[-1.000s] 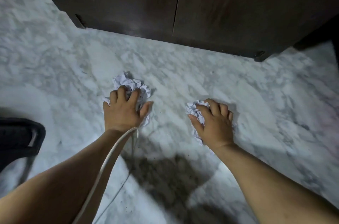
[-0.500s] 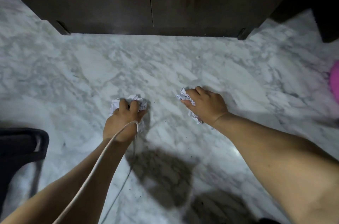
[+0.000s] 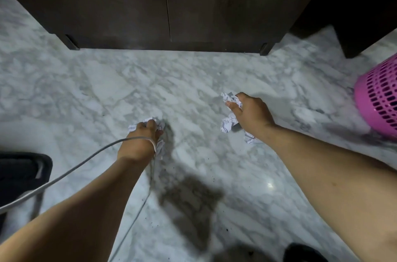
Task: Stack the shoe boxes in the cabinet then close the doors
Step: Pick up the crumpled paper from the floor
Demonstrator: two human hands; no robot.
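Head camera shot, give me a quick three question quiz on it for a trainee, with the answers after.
1. True or false: the cabinet doors are shut.
2. What does each hand hold? A) a shoe box B) crumpled paper C) a cloth
3. Which item stands at the right edge of the view, on the marble floor?

Key
1. True: the two dark doors meet along one thin seam.
2. B: the left hand has its fingers closed over one wad of crumpled paper, and the right hand grips another wad.
3. The pink basket, with slotted sides.
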